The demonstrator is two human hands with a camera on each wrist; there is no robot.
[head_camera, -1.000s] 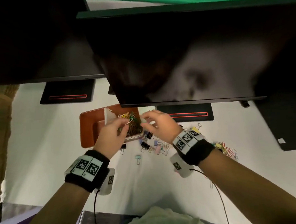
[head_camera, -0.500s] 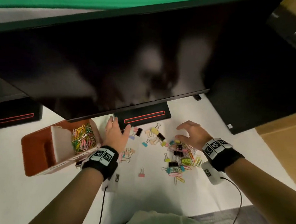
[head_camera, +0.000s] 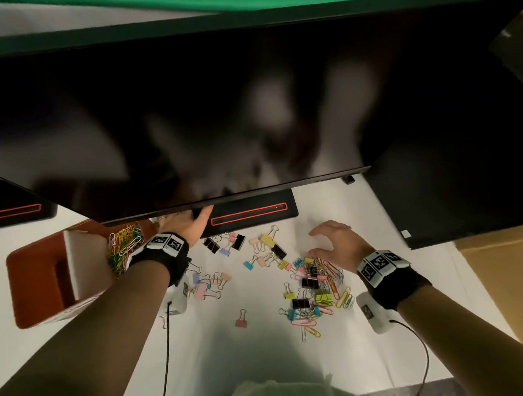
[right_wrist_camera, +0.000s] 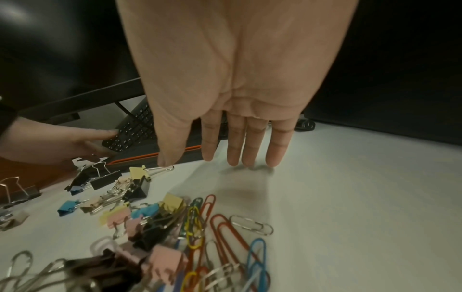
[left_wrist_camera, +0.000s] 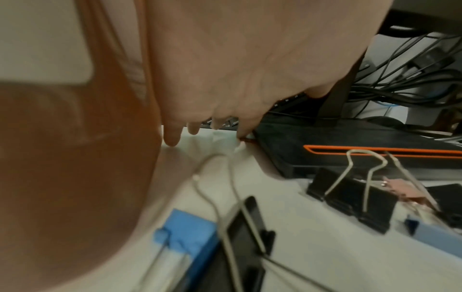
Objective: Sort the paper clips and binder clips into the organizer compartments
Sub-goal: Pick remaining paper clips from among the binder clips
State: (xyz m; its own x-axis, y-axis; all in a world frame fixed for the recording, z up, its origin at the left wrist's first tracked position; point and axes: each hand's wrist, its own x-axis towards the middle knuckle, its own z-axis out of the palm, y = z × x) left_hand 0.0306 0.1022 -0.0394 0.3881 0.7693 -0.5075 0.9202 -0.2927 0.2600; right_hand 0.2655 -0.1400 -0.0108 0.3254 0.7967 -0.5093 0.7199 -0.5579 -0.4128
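The brown organizer stands at the left, and one of its compartments holds coloured paper clips. My left hand reaches forward between the organizer and the black monitor base; its fingers point down at the table and hold nothing. My right hand hovers with straight, spread fingers just behind the mixed pile of paper clips and binder clips. More binder clips lie scattered between the hands. A black binder clip sits close to my left wrist.
A large dark monitor overhangs the far part of the table and hides my left fingertips in the head view. A keyboard lies behind the base. One pink binder clip lies alone nearer me. Cardboard borders the right side.
Both hands have left the organizer. The left moved to the gap beside the monitor base; the right swung over to the pile of clips. The head view turned right.
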